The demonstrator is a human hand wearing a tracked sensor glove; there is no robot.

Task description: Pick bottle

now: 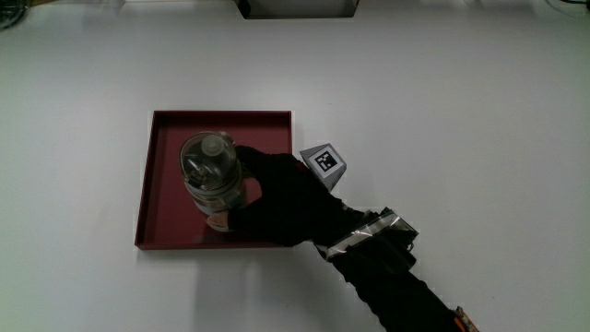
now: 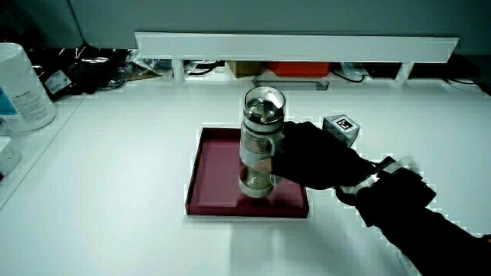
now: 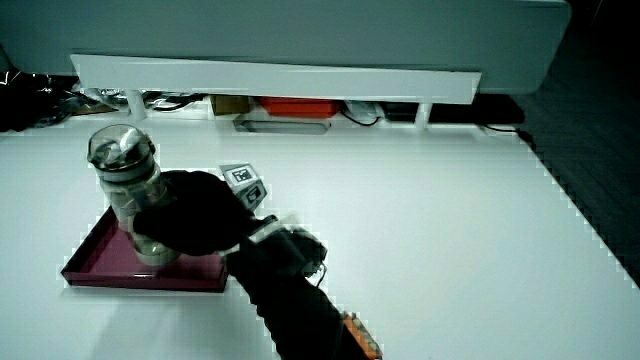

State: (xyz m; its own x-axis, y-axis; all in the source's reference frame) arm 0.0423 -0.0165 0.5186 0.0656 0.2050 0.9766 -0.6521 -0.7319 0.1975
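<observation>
A clear bottle (image 1: 211, 171) with a silvery lid stands upright in a dark red tray (image 1: 164, 143). Both side views show the bottle (image 2: 260, 138) (image 3: 128, 185) rising from the tray (image 2: 219, 172) (image 3: 95, 258). The hand (image 1: 277, 198) in its black glove is wrapped around the bottle's lower body, fingers curled on it. The patterned cube (image 1: 324, 163) rides on the back of the hand. The hand (image 2: 311, 157) (image 3: 190, 215) hides part of the bottle's base; the forearm runs toward the person.
A low white partition (image 2: 295, 46) runs along the table's edge farthest from the person, with cables and an orange item under it. A large white container (image 2: 21, 84) stands at the table's edge beside the clutter.
</observation>
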